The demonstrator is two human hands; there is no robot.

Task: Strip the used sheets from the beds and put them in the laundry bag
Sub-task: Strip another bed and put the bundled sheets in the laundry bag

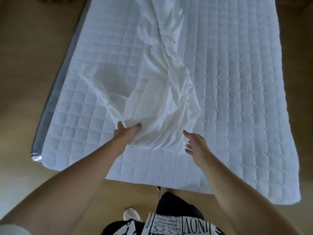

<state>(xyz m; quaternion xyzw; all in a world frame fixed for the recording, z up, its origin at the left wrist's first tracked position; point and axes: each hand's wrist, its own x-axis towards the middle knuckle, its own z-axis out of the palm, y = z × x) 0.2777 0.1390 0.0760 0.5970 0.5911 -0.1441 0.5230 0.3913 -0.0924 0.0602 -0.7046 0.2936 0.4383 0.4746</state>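
Note:
A crumpled white sheet (162, 92) lies bunched in a long strip down the middle of the quilted white mattress (237, 99). My left hand (126, 133) grips the near end of the sheet, thumb and fingers curled into the fabric. My right hand (196, 144) hovers at the sheet's right edge with its fingers spread and relaxed, holding nothing. The far end of the sheet runs out of view at the top.
The mattress sits on a grey base (49, 112) showing along its left side. Tan floor (25, 65) surrounds the bed. I stand at the foot of the bed; a white shoe (131, 214) shows below.

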